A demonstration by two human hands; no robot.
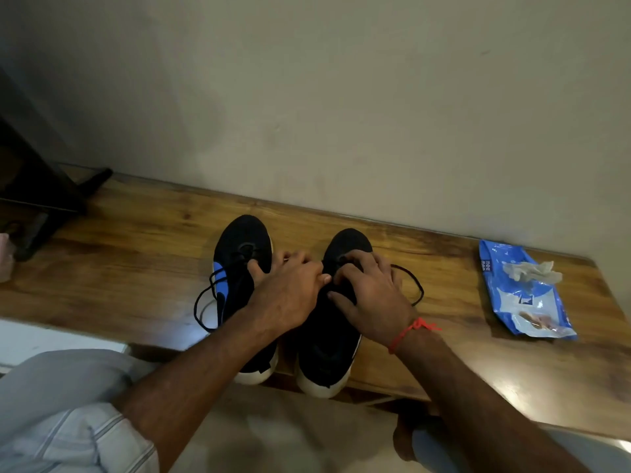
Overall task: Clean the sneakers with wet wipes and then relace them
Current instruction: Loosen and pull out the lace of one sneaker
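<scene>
1. Two black sneakers sit side by side on the counter, toes to the wall, white heels hanging just past the near edge.
2. Left shoe has a blue side panel; its lace is loose, looping out to the left onto the wood.
3. Right shoe is the one being worked; its lace loops out to the right.
4. Left hand reaches across between the shoes, fingers curled onto the right shoe's lace area; thumb rests on the left shoe's tongue. Looks like a pinch on the lace, but the contact is hidden.
5. Right hand lies over the right shoe's throat, fingers bent down at the eyelets and meeting the left fingertips; likely pinching the lace, cannot confirm.
6. Wipes pack lies well apart on the right of the counter, with a crumpled wipe on top of it.
7. Step in hand, judged: lace work on the right shoe. Neither hand holds a wipe, so the wiping seems finished.
8. Next move calls for: thread or pull the lace through the eyelets, even the two ends, tighten, tie; then the same for the left shoe.
9. Risk: the heels overhang the edge, so a hard pull could tip a shoe off.
</scene>
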